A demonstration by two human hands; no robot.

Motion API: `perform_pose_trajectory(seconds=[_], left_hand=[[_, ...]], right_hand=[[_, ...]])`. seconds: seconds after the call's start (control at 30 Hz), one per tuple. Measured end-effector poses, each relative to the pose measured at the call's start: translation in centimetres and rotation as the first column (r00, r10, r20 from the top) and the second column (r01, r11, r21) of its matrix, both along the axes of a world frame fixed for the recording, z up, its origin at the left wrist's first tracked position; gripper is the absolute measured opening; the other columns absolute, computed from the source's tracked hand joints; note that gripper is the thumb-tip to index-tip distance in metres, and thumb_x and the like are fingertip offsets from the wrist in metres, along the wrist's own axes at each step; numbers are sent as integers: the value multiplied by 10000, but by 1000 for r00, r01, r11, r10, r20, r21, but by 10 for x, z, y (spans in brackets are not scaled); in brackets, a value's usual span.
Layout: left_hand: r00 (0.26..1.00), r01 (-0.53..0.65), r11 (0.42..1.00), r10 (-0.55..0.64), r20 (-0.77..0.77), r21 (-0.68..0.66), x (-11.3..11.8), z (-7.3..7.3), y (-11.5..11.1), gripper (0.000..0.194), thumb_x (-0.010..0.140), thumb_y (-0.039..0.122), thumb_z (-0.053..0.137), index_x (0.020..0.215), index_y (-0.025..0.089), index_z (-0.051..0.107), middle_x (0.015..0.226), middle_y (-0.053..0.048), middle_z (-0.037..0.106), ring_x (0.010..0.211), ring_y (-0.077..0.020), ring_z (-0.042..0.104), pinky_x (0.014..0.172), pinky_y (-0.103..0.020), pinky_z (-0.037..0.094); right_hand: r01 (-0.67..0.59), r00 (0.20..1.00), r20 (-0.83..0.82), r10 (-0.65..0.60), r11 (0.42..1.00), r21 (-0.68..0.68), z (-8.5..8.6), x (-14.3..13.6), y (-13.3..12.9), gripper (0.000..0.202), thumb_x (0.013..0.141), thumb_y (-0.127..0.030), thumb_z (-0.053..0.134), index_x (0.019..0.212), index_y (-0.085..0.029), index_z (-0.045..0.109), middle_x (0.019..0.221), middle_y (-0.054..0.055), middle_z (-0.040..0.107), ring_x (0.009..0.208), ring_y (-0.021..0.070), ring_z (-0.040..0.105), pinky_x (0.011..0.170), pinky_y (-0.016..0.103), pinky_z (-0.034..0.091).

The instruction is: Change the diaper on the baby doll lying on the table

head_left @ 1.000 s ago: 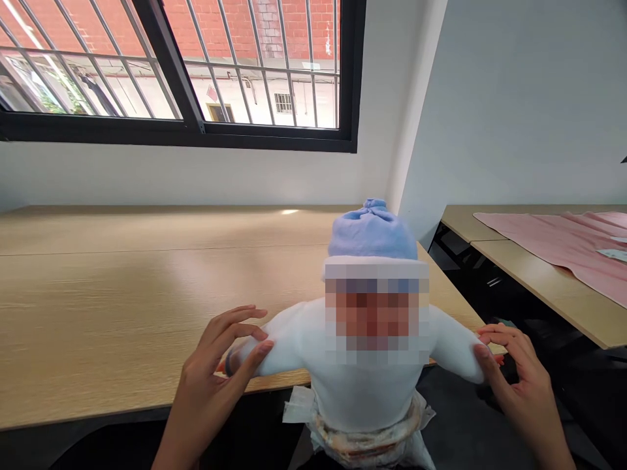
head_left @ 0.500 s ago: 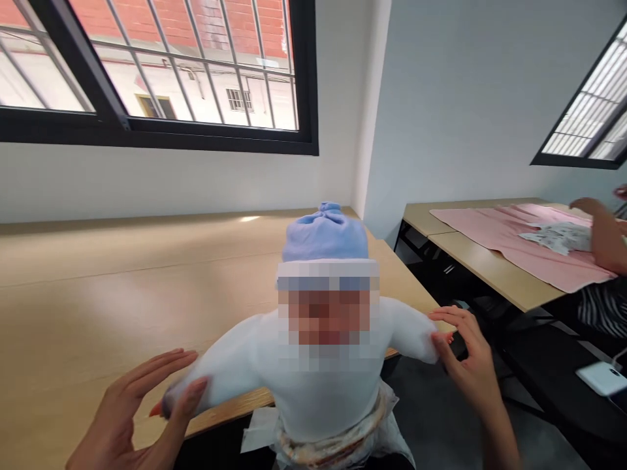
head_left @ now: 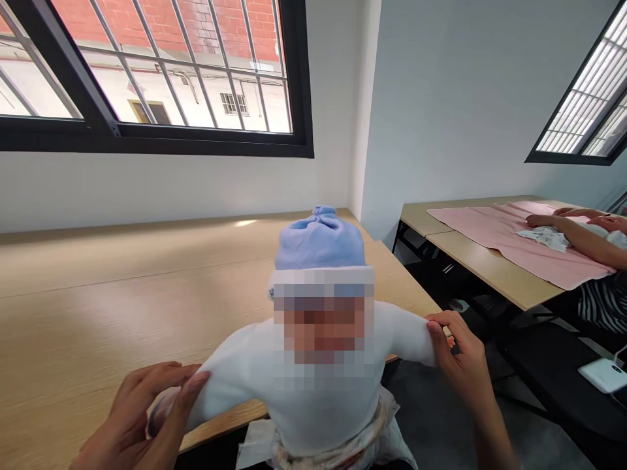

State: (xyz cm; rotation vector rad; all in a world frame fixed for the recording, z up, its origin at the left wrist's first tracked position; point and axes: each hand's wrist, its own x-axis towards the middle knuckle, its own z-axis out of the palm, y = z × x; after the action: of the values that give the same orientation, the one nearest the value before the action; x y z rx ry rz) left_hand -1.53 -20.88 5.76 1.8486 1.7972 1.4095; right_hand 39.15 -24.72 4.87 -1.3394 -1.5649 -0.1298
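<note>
A baby-like figure point(head_left: 318, 411) in a white long-sleeved top and a blue knotted cap point(head_left: 321, 241) is upright at the table's near edge, its face pixelated. My left hand point(head_left: 151, 411) pinches the white sleeve point(head_left: 220, 372) on the left between thumb and fingers. On the right, my right hand point(head_left: 463, 359) pinches the other sleeve point(head_left: 409, 333) near its cuff, and small fingers show beside it. Crumpled white and brownish material point(head_left: 362, 444) surrounds the figure's waist.
The wooden table point(head_left: 122, 300) extends left and behind. At right, another table point(head_left: 490, 264) bears a pink cloth point(head_left: 494, 228) and a printed cloth point(head_left: 543, 239) under another person's hands. A white device point(head_left: 602, 375) with a cable lies on a black seat point(head_left: 543, 359).
Both my hands have closed their fingers onto the sleeves. The view has shifted slightly. The other person's hands now rest over the printed cloth.
</note>
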Motion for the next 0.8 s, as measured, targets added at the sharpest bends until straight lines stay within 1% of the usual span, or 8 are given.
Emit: perform_pose_trajectory(seconds=[0.13,0.2,0.27,0.33,0.43,0.57,0.7,0.8], left_hand=[[997,16,1000,-14,81,-21,24,12,-5,352,803,560,580,669,237,617,680,9,626,605,-157,595,521,-240,499],[993,30,999,-26,114,-30,33,20,-5,373,804,547,570,620,224,603,602,22,586,556,-139,549,489,-221,459],[993,18,999,-12,120,-46,36,26,-4,389,798,541,573,585,216,593,558,29,557,536,-130,522,464,-209,422],[993,6,999,-2,119,-36,34,30,-4,382,807,525,570,586,214,596,562,28,562,562,-132,536,495,-203,435],[995,42,998,-46,94,43,34,35,-4,330,804,514,598,652,223,630,655,14,621,650,-149,592,563,-207,481],[996,87,992,-88,10,89,43,41,-5,308,731,539,708,729,234,666,814,-16,674,728,-171,624,480,-196,453],[986,166,979,-164,-24,119,54,48,-5,285,792,501,672,703,230,659,797,-18,663,728,-163,613,526,-191,476],[976,216,966,-212,-40,141,55,52,-4,307,840,474,616,667,222,636,766,-22,647,736,-162,603,585,-192,499]], right_hand=[[21,998,62,-19,999,-31,-6,9,2,205,974,-306,493,830,-220,611,769,15,624,744,168,565,666,282,435],[61,994,95,-57,997,-37,-10,15,3,256,974,-368,488,810,-221,618,745,19,606,719,176,538,643,287,418],[106,989,111,-101,993,-41,-13,20,5,307,970,-432,480,797,-221,621,717,25,575,695,185,506,603,289,395],[127,986,114,-121,991,-46,-14,23,6,323,966,-459,480,800,-220,620,717,31,568,703,192,501,587,289,383],[89,988,130,-85,996,-24,-9,20,7,286,974,-423,483,828,-219,619,774,38,614,759,197,540,651,302,404],[0,985,171,-6,1000,31,3,5,8,217,954,-420,540,901,-229,629,852,32,652,826,203,579,768,333,413],[-66,987,147,65,998,3,10,-11,11,138,930,-374,601,938,-239,625,900,34,652,846,201,594,773,327,430],[-68,993,97,70,997,-24,11,-16,12,131,942,-361,581,902,-242,616,866,30,641,823,196,587,738,314,436]])
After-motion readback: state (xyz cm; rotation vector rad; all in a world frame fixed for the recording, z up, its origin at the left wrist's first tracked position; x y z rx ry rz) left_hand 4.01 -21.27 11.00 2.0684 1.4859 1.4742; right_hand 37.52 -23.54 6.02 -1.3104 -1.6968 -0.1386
